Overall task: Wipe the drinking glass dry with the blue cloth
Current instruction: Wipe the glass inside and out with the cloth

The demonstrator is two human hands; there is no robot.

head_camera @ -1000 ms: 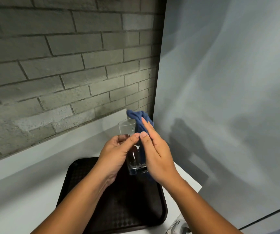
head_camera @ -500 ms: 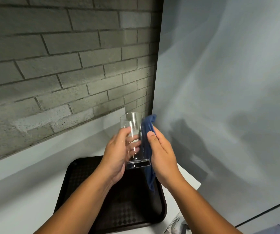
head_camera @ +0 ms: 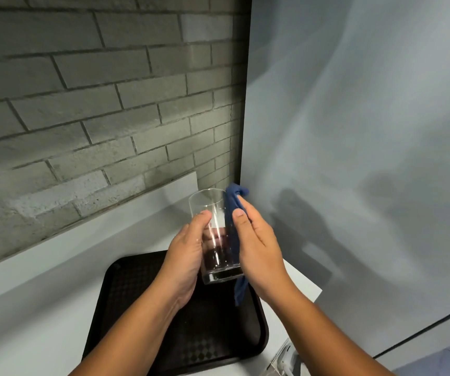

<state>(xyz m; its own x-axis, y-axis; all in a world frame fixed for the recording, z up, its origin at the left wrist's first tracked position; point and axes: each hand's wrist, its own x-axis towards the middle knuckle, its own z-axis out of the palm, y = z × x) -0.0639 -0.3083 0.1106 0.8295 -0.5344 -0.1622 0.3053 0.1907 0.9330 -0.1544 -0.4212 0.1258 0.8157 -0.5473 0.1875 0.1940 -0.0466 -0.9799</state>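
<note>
A clear drinking glass (head_camera: 213,213) is held upright in the air above a dark tray, with small droplets on its wall. My left hand (head_camera: 185,256) wraps around its left side. My right hand (head_camera: 259,248) presses the blue cloth (head_camera: 232,204) flat against the glass's right side, thumb on the cloth near the rim. The cloth bunches above the rim and a tail of it hangs below the glass's base. Most of the cloth is hidden behind my right palm.
A dark brown tray (head_camera: 142,308) lies on the white counter (head_camera: 42,308) under my hands. A grey brick wall (head_camera: 96,104) stands behind, and a pale blue-grey panel (head_camera: 354,131) rises close on the right. A small white object (head_camera: 286,362) sits at the counter's front edge.
The glass has turned in my left hand and stands more upright and higher in view. My right hand with the cloth has slid from the top of the glass down along its right side.
</note>
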